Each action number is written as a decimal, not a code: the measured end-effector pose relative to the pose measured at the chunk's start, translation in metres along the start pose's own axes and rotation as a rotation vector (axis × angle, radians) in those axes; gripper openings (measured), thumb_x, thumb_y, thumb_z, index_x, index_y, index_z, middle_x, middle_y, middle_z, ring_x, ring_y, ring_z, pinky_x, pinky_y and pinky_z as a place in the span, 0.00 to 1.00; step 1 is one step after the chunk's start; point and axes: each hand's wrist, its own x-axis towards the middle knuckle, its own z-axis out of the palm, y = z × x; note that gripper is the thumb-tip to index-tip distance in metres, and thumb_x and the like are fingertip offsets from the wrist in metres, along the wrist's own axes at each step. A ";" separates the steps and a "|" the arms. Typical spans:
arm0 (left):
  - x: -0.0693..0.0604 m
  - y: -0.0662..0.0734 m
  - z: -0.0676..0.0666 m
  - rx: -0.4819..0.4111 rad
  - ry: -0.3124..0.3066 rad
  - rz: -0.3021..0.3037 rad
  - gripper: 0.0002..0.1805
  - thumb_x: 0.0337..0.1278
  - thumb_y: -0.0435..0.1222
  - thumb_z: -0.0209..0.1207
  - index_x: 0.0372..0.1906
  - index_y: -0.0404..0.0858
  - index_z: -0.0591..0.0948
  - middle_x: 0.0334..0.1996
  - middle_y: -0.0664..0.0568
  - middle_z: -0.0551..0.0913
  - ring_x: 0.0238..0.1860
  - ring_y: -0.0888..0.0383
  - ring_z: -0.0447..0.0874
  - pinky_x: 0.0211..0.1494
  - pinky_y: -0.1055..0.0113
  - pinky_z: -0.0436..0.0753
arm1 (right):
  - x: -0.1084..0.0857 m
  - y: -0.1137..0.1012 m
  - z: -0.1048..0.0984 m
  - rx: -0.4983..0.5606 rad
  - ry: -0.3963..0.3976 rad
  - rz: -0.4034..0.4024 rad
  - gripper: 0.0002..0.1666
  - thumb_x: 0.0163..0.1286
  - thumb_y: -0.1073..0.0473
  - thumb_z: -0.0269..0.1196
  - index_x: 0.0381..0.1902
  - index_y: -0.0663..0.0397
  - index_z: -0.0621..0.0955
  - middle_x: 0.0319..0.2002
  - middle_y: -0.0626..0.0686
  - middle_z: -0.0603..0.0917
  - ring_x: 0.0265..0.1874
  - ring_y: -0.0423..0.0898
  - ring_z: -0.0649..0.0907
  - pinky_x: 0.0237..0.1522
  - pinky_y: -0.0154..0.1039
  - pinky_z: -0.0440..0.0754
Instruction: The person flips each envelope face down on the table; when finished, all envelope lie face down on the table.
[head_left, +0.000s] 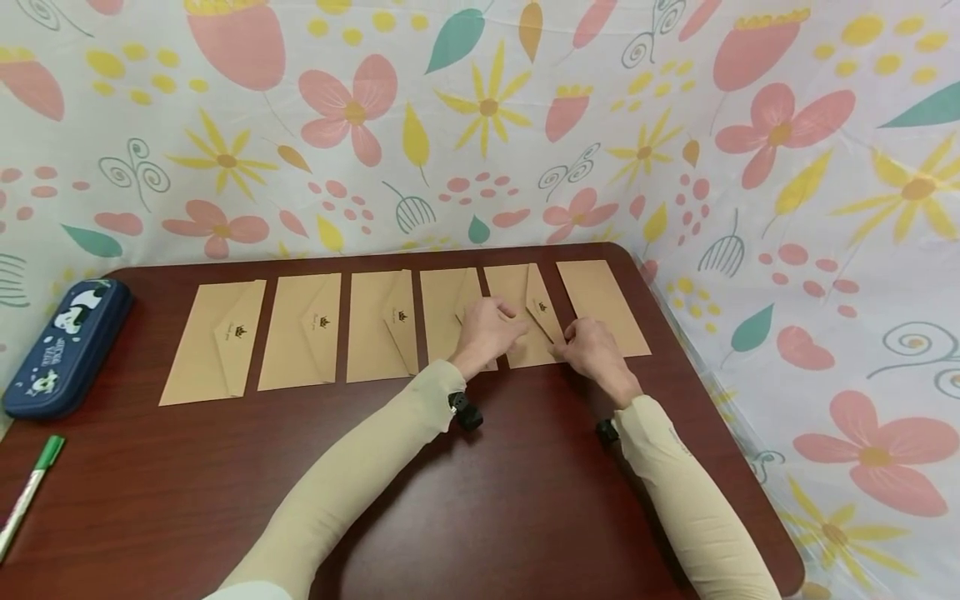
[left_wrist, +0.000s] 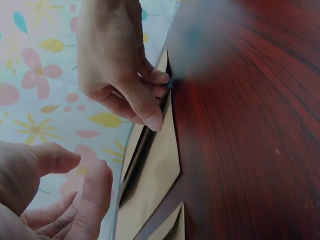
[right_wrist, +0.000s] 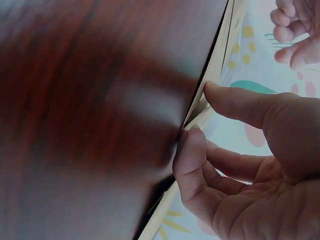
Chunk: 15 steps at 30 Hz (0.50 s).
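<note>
A brown envelope (head_left: 517,343) lies fifth from the left in a row, its flap on the right side printed with a small dark crown. At the near right corner of that envelope, my right hand (head_left: 592,350) has its thumb and index finger about the flap's edge. The flap stands slightly raised, with a dark gap beneath it in the left wrist view. My left hand (head_left: 489,332) hovers over the fourth and fifth envelopes, holding nothing. Its thumb and fingers are bent and apart in the left wrist view. It partly hides the fourth envelope (head_left: 438,292).
Three more flapped envelopes (head_left: 197,358) lie to the left. A plain envelope (head_left: 603,296) lies at the row's right end. A blue pencil case (head_left: 67,350) and a green-capped marker (head_left: 33,483) are on the table's (head_left: 480,500) left side. Flowered cloth (head_left: 465,125) hangs behind and right.
</note>
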 end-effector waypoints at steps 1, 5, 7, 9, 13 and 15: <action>0.000 -0.001 -0.001 0.004 0.000 -0.003 0.17 0.67 0.38 0.70 0.54 0.33 0.86 0.31 0.41 0.94 0.29 0.48 0.97 0.26 0.74 0.80 | 0.004 0.004 0.002 0.018 0.007 -0.022 0.20 0.65 0.48 0.77 0.22 0.52 0.82 0.21 0.47 0.75 0.25 0.46 0.75 0.28 0.39 0.72; 0.007 -0.012 0.000 0.018 0.002 -0.009 0.18 0.66 0.42 0.71 0.52 0.34 0.86 0.33 0.44 0.94 0.25 0.54 0.95 0.23 0.73 0.79 | -0.020 -0.020 -0.016 0.061 -0.033 -0.052 0.27 0.70 0.55 0.69 0.13 0.47 0.71 0.14 0.42 0.62 0.18 0.41 0.65 0.23 0.36 0.61; 0.007 -0.013 -0.001 0.018 0.001 -0.011 0.17 0.66 0.41 0.71 0.52 0.34 0.86 0.37 0.44 0.94 0.24 0.55 0.95 0.24 0.72 0.80 | -0.024 -0.024 -0.019 0.065 -0.034 -0.049 0.26 0.72 0.57 0.65 0.14 0.47 0.70 0.14 0.42 0.61 0.18 0.40 0.64 0.23 0.34 0.60; 0.007 -0.015 -0.002 0.016 0.000 -0.005 0.17 0.66 0.41 0.71 0.52 0.33 0.86 0.41 0.43 0.93 0.24 0.55 0.95 0.25 0.72 0.82 | -0.031 -0.032 -0.025 0.047 -0.039 -0.022 0.21 0.73 0.60 0.61 0.17 0.51 0.75 0.16 0.44 0.67 0.18 0.42 0.68 0.23 0.35 0.64; 0.002 -0.012 -0.008 -0.005 -0.009 0.005 0.17 0.66 0.39 0.71 0.52 0.31 0.87 0.42 0.41 0.93 0.25 0.54 0.95 0.31 0.70 0.88 | -0.014 -0.011 -0.013 0.037 -0.027 0.007 0.13 0.74 0.58 0.59 0.31 0.56 0.86 0.23 0.50 0.80 0.22 0.46 0.76 0.27 0.38 0.73; 0.006 -0.017 -0.007 -0.004 -0.010 0.021 0.17 0.66 0.39 0.71 0.51 0.32 0.86 0.36 0.43 0.93 0.22 0.56 0.93 0.30 0.70 0.87 | 0.000 0.005 -0.004 0.020 -0.019 0.009 0.13 0.74 0.58 0.59 0.36 0.57 0.88 0.27 0.53 0.84 0.24 0.47 0.79 0.27 0.40 0.75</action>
